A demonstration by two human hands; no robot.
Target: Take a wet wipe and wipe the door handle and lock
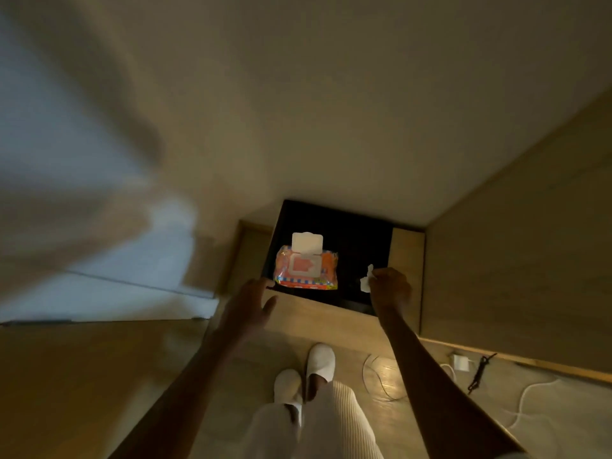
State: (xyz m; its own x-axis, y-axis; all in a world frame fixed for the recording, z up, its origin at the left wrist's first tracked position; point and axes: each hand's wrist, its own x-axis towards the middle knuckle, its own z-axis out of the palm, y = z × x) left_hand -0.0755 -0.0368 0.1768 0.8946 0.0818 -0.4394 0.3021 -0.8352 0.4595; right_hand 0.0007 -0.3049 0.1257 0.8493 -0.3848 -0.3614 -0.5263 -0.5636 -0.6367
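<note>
An orange pack of wet wipes (306, 271) lies on a dark surface (351, 240) below me, its white flip lid (307, 242) standing open. My left hand (250, 301) hovers just left of the pack near the front edge, fingers apart and holding nothing. My right hand (389, 286) is to the right of the pack and pinches a crumpled white wet wipe (366, 278) between its fingertips. No door handle or lock shows in this view.
The dark surface sits on a low wooden cabinet (405, 260) against a pale wall. My feet in white slippers (306, 372) stand on the wooden floor. A white charger (461, 362), white cables and a black cord (480, 372) lie at the right. Blurred bedding is at the left.
</note>
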